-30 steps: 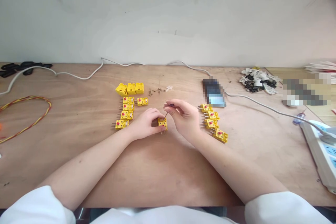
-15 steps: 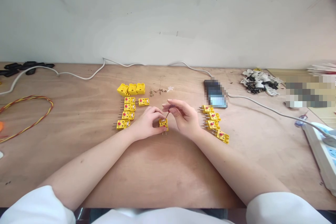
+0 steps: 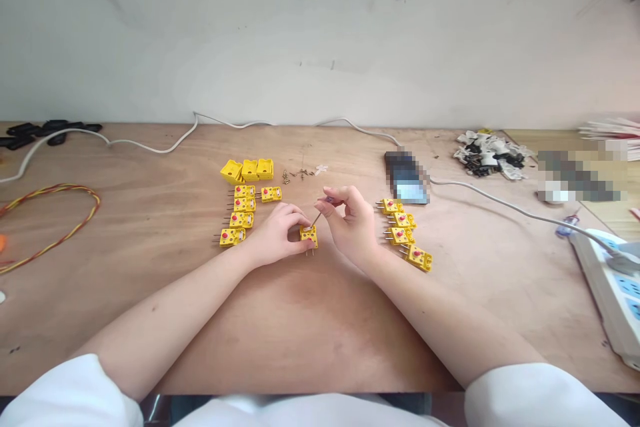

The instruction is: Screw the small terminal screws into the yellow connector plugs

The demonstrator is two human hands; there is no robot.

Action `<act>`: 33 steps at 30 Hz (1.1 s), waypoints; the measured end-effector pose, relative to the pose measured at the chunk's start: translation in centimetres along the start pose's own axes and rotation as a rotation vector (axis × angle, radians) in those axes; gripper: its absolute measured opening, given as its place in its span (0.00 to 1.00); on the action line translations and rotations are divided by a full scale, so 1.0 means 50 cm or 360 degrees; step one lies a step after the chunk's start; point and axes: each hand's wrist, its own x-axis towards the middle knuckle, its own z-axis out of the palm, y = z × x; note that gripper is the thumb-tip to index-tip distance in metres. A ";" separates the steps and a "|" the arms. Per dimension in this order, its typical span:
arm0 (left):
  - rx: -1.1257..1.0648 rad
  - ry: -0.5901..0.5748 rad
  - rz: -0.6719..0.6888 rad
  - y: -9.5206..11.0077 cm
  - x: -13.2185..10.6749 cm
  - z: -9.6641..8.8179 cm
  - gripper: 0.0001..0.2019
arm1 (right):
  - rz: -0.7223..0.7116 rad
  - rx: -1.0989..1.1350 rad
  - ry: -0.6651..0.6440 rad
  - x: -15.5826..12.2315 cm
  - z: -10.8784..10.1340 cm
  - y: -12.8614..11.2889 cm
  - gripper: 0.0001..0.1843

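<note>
Yellow plastic thermocouple connector [image 3: 309, 236] sits firmly gripped in the curled left hand [image 3: 277, 235]; right hand [image 3: 349, 221] pinches a slim screwdriver [image 3: 317, 218], shaft properly aligned to the connector.

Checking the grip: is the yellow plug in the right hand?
No, the yellow plastic plug is in the left hand; the right hand pinches a thin metal screwdriver.

Glossy plastic connector [image 3: 309, 235], metal pins [image 3: 310, 252]; rough matt wood tabletop [image 3: 320, 320].

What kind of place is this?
Probably a small electronics assembly bench: rows of yellow two-pin plugs laid out on a wooden workbench, tiny screws beside them, and a power strip at the edge.
</note>
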 end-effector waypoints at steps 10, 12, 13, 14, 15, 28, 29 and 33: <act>-0.0011 0.0064 -0.0003 -0.001 -0.002 0.002 0.17 | -0.0136 0.0405 -0.0146 -0.013 0.001 0.021 0.14; -0.0018 0.0069 0.0003 -0.003 -0.002 0.004 0.17 | -0.0045 0.0452 -0.0188 -0.007 -0.001 0.016 0.12; -0.0022 0.0069 0.0007 -0.004 -0.001 0.004 0.17 | 0.0003 0.0454 -0.0214 -0.004 -0.001 0.014 0.11; -0.0025 0.0069 0.0007 -0.004 -0.001 0.004 0.16 | 0.0043 0.0446 -0.0235 -0.002 -0.002 0.012 0.10; -0.0026 0.0067 0.0005 -0.004 -0.001 0.004 0.16 | 0.0073 0.0431 -0.0236 -0.001 -0.001 0.010 0.10; -0.0002 0.0052 -0.0005 -0.003 -0.003 0.002 0.16 | -0.0182 0.0324 -0.0082 -0.025 0.009 0.021 0.15; -0.0004 0.0050 -0.0005 -0.004 -0.002 0.002 0.17 | -0.0163 0.0370 -0.0123 -0.024 0.008 0.020 0.15; -0.0023 0.0048 -0.0001 -0.006 -0.002 0.002 0.17 | 0.0005 0.0445 -0.0221 -0.013 0.003 0.015 0.13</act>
